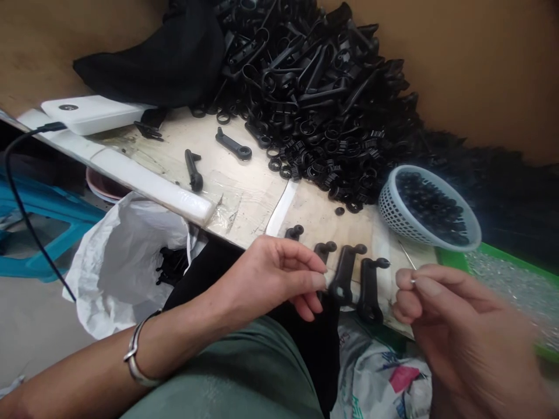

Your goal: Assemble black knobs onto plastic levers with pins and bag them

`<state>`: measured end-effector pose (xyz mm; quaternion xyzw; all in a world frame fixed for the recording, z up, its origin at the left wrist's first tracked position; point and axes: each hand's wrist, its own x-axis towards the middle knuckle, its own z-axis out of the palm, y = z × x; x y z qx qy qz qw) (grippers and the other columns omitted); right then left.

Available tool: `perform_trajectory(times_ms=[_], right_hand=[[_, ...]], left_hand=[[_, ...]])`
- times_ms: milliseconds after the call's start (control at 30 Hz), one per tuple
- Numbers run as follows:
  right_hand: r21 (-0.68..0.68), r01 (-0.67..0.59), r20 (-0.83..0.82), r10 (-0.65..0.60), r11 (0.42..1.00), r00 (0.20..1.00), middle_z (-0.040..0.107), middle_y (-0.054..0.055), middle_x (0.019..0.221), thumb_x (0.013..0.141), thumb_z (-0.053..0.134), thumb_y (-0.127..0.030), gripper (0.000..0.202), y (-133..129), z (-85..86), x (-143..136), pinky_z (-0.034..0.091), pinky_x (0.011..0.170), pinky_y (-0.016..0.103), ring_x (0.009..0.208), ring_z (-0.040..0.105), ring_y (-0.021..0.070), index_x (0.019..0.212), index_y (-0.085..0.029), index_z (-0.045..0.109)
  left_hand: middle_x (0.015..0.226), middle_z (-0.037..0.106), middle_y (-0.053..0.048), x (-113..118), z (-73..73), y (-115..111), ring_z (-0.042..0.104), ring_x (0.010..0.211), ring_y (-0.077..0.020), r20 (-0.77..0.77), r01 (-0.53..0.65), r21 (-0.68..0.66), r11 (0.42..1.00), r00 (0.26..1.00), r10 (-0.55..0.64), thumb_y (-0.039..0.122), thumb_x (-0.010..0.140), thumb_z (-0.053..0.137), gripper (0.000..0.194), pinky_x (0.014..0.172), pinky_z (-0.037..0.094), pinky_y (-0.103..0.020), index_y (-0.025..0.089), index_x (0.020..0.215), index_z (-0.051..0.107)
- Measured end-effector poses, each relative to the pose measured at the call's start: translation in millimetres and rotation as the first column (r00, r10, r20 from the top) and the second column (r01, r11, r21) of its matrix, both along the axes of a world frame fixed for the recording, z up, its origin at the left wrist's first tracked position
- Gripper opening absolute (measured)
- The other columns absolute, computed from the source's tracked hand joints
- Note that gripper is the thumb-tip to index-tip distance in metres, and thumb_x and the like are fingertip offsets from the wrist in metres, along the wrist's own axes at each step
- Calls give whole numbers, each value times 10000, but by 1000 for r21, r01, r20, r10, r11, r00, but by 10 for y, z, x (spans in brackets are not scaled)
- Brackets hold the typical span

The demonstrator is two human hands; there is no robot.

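Note:
My right hand [463,326] is closed, with a thin metal pin [408,255] pinched between thumb and forefinger. Beside the row of black crank-like handles, my left hand [266,276] has its thumb and forefinger pressed together; whatever lies between them, if anything, is too small to make out. The handles stand along the table's front edge, each with a round knob on a short stem. One handle [343,276] is close to my left fingertips, and another handle [370,291] lies between my two hands. The left hand partly hides the handles nearest it.
A large heap of black plastic parts [305,87] fills the table's back. At right are a white basket [386,206] of small black pieces and a green tray [449,262] of small clear pieces. A white power bank [96,116] sits left, above an open white sack [109,256].

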<state>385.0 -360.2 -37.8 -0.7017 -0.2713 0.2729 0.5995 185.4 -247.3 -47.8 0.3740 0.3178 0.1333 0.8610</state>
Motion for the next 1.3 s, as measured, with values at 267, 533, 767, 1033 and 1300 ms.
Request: perform_trajectory(times_ms=[267, 533, 767, 1033, 1300], right_hand=[[-225, -62, 687, 204, 972, 697, 723, 20, 805, 857, 714, -459, 231, 39, 20, 186, 534, 563, 280, 567, 609, 135, 959, -269, 799], [-272, -143, 918, 301, 952, 257, 745, 24, 980, 976, 600, -354, 214, 177, -119, 295, 536, 684, 286, 730, 692, 159, 1085, -224, 732], [-311, -170, 939, 330, 935, 97, 723, 29, 959, 993, 565, -270, 207, 208, -76, 284, 520, 709, 268, 763, 675, 147, 1151, -198, 677], [-376, -239, 926, 371, 895, -68, 704, 90, 1055, 1018, 510, -217, 224, 257, -34, 234, 521, 776, 319, 913, 680, 198, 1183, -150, 647], [-393, -202, 919, 380, 897, -102, 704, 94, 1090, 1014, 500, -237, 303, 176, -44, 250, 503, 736, 374, 919, 677, 248, 1280, -174, 631]], left_hand=[[615, 701, -35, -92, -39, 29, 654, 522, -116, -2, -49, 16, 999, 999, 49, 284, 755, 857, 252, 534, 551, -204, 109, 874, 720], [615, 704, -40, -88, -38, 33, 649, 513, -112, -18, -71, -10, 997, 997, 71, 265, 748, 861, 242, 533, 554, -203, 106, 883, 740], [653, 722, -52, -84, -59, 44, 663, 532, -119, -23, -67, -9, 998, 997, 67, 296, 745, 866, 270, 553, 557, -213, 108, 896, 745], [681, 738, -67, -71, -45, 51, 682, 552, -123, -20, -82, -51, 995, 997, 81, 244, 762, 848, 234, 578, 567, -214, 95, 906, 739], [758, 756, -97, -62, -68, 32, 723, 632, -164, 17, -104, -103, 989, 994, 107, 289, 728, 876, 311, 643, 607, -273, 80, 923, 754]])
